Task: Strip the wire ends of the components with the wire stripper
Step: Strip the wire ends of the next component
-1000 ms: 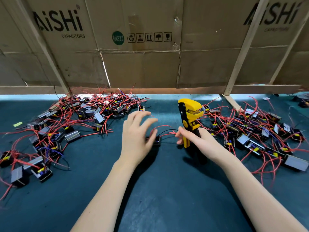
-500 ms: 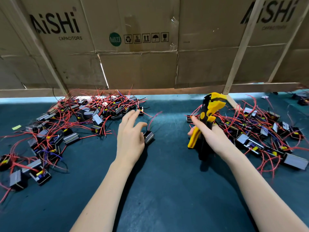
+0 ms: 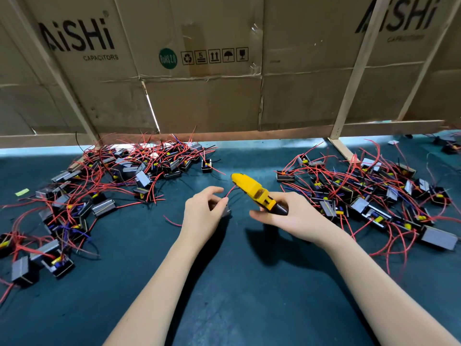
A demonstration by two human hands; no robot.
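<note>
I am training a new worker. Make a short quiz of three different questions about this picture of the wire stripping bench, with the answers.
1. True or false: the right hand holds the yellow wire stripper.
2. What does the left hand hold? A) a roll of tape B) a small component with a red wire C) nothing
3. Fill in: piles of components lie on the ____ mat, on both sides of the hands.

Key: 1 true; 2 B; 3 green.
</note>
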